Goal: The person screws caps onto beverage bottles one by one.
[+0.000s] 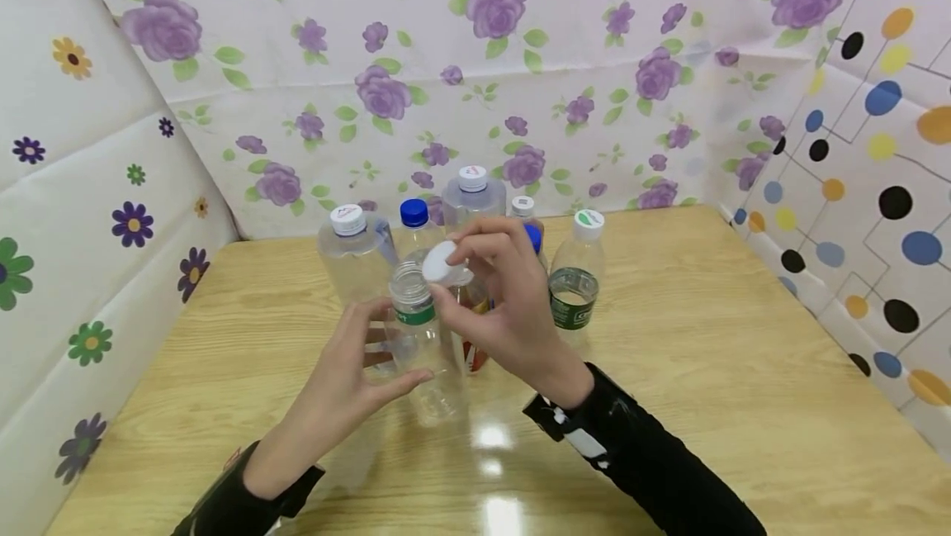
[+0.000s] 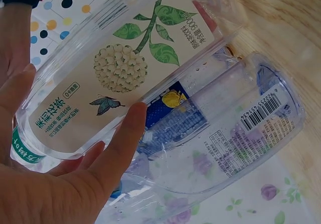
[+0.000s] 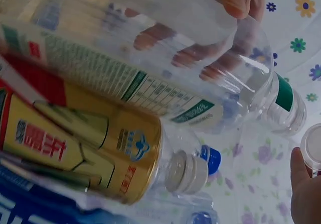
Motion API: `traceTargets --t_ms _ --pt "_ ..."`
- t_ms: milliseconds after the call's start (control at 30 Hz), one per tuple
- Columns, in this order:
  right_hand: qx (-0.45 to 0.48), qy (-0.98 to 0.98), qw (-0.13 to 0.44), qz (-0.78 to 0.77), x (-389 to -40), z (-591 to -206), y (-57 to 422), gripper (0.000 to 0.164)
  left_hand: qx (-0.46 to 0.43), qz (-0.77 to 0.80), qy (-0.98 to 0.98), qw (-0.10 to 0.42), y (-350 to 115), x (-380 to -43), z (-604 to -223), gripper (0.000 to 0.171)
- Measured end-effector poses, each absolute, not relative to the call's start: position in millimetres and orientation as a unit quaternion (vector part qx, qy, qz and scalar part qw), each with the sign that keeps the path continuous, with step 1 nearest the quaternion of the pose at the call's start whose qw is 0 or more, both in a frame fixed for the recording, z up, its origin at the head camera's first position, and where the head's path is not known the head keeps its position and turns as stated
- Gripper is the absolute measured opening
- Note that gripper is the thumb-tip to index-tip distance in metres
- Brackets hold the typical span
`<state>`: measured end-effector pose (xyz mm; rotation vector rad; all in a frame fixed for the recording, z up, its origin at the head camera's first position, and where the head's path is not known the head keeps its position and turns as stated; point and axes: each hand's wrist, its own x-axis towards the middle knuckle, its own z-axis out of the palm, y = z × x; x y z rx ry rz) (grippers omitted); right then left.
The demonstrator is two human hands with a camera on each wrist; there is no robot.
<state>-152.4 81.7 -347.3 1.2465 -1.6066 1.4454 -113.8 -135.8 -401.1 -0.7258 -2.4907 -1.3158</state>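
A clear plastic bottle (image 1: pixel 438 387) with a green neck band stands at the middle of the group, its threaded mouth uncovered. My left hand (image 1: pixel 338 391) holds its body, with the thumb on one side and the fingers round the other. A cream label with a flower and a butterfly shows on the bottle in the left wrist view. Between thumb and fingers, my right hand (image 1: pixel 513 305) pinches a white bottle cap (image 1: pixel 440 263), tilted just right of the mouth. In the right wrist view the cap (image 3: pixel 313 146) appears at the edge, apart from the bottle's neck.
Close behind is a bottle with a gold and red label (image 3: pixel 90 138), partly hidden by my right hand. Around it stand large white-capped bottles (image 1: pixel 349 222), a blue-capped bottle (image 1: pixel 413 214) and a green-labelled bottle (image 1: pixel 575 288). Floral cloth (image 1: pixel 297 106) hangs behind the wooden table (image 1: pixel 706 354).
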Motion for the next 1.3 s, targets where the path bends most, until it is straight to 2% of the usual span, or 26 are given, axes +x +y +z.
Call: traceTargets --t_ms 200,500,900,1200,1300 --pt "0.488 -0.651 0.262 0.519 -161 -335 73 0.028 -0.243 -0.452 -0.851 0.109 -137 -114 -402 0.079" --pt "0.507 -0.712 0.250 0.417 -169 -317 80 0.021 -0.253 -0.452 -0.849 0.109 -138 -115 -399 0.079" --pt "0.540 -0.736 0.216 0.346 -172 -303 81 0.023 -0.248 -0.454 -0.850 0.102 -138 -114 -400 0.079" --pt "0.526 -0.734 0.255 0.346 -168 -310 82 0.023 -0.256 -0.444 -0.852 0.109 -139 -114 -401 0.081" --pt "0.526 -0.736 0.252 0.343 -168 -308 82 0.023 -0.254 -0.442 -0.854 0.108 -140 -114 -401 0.081"
